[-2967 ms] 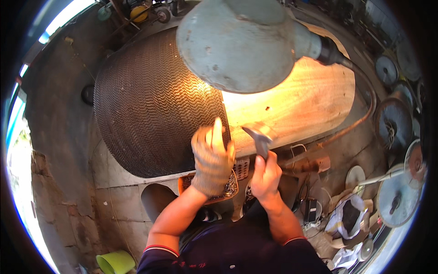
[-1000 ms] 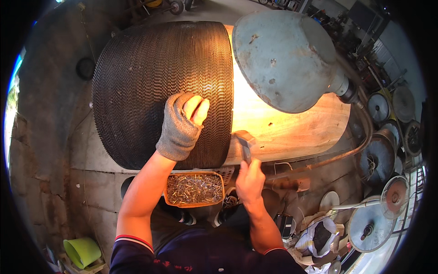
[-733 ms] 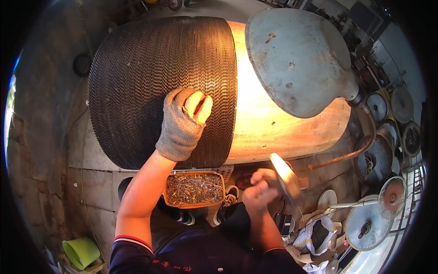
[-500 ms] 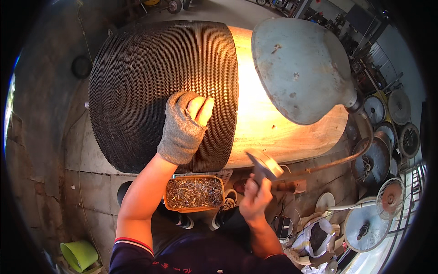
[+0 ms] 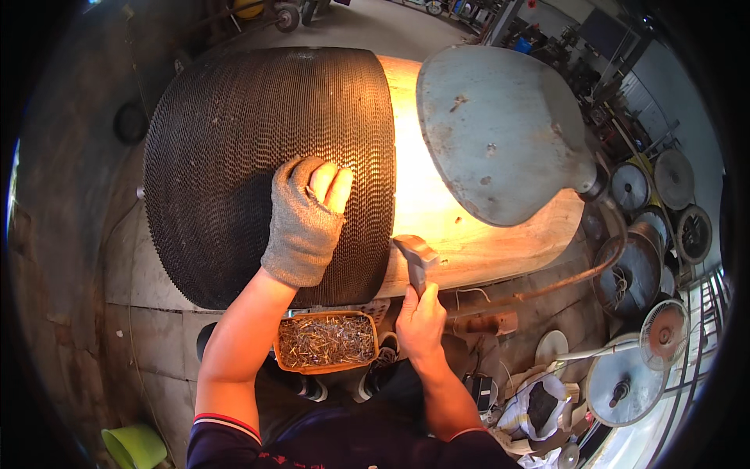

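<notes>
The dark ridged band [image 5: 226, 148] fills the upper left of the frame, beside the pale wooden drum surface [image 5: 500, 254] at centre right. Above that wood, in the upper right, hangs the grey-blue lamp shade [image 5: 508, 141]; its hot light could glare off the wood and cause a misjudged blow. The gloved left hand [image 5: 303, 227], at the centre, rests on the band with fingers curled and two fingertips bare; I cannot tell whether they pinch anything. Just beneath, at lower centre, sits the orange bin [image 5: 328, 369], which a bump from the left forearm might spill. The bare right hand [image 5: 422, 320] is clenched round the handle of the hammer [image 5: 418, 258], its head over the band's right edge, contact unclear; on this curve a blow might glance toward those bare fingertips. Smallest are the loose metal pins [image 5: 326, 340] heaped in the bin, easily scattered
</notes>
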